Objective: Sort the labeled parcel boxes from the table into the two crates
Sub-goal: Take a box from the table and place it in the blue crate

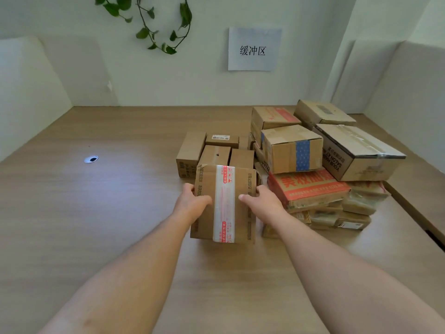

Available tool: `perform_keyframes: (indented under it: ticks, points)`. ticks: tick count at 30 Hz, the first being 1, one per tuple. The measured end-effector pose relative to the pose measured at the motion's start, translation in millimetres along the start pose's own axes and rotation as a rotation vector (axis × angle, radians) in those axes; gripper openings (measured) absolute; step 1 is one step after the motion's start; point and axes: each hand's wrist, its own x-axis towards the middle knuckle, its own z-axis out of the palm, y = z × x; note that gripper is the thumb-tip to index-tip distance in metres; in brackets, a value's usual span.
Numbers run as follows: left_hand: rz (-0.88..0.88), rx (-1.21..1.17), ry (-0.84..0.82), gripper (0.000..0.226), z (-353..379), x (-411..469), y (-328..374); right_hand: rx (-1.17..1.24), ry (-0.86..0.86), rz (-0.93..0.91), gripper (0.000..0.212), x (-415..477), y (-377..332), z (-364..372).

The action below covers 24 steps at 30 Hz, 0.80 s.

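Head view: we see both hands closed on one parcel, the taped box (224, 208), a brown carton with a white-and-red tape strip running over its top. The left hand (190, 201) grips its left side and the right hand (261, 203) grips its right side, with the thumbs on top. The carton sits at the near edge of the pile, low over the wooden surface (120, 189); we cannot tell whether it rests there or is lifted clear. Just beyond it stands a cluster of small cartons (215, 155), one carrying a white label (220, 137). To the right, a taller stack holds a box with blue tape (291, 148), a large box with black lettering (356, 153), an orange-printed box (308, 186) and several wrapped packets (358, 203) underneath. Neither crate is in view, so we cannot confirm how many parcels have been sorted. We judge the task to be at an early or middle stage: one parcel is in hand for sorting, and the bulk of the pile is left to clear. A paper sign (254, 49) hangs on the far wall.
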Motion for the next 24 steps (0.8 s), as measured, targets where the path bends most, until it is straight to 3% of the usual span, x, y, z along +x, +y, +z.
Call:
perform_keyframes:
  ticks: [2, 8, 13, 17, 20, 22, 24]
  points:
    - [-0.023, -0.070, 0.037, 0.041, -8, -17, -1, 0.055, -0.028, 0.009, 0.053, -10, -7, 1]
    - [-0.024, -0.108, 0.170, 0.071, -34, -61, 0, 0.201, -0.093, -0.016, 0.071, -34, -26, 13]
    - [-0.097, -0.050, 0.232, 0.066, -54, -95, -5, 0.228, -0.124, -0.011, 0.082, -51, -38, 31]
    - [-0.117, -0.071, 0.314, 0.036, -71, -114, -14, 0.126, -0.095, -0.068, 0.058, -60, -42, 45]
    - [-0.116, -0.097, 0.316, 0.029, -80, -124, -20, 0.078, -0.111, -0.073, 0.039, -66, -47, 52]
    - [-0.118, -0.097, 0.306, 0.037, -89, -129, -25, 0.063, -0.136, -0.078, 0.035, -73, -52, 55]
    - [-0.125, -0.075, 0.261, 0.064, -101, -136, -32, 0.050, -0.177, -0.086, 0.047, -82, -59, 60]
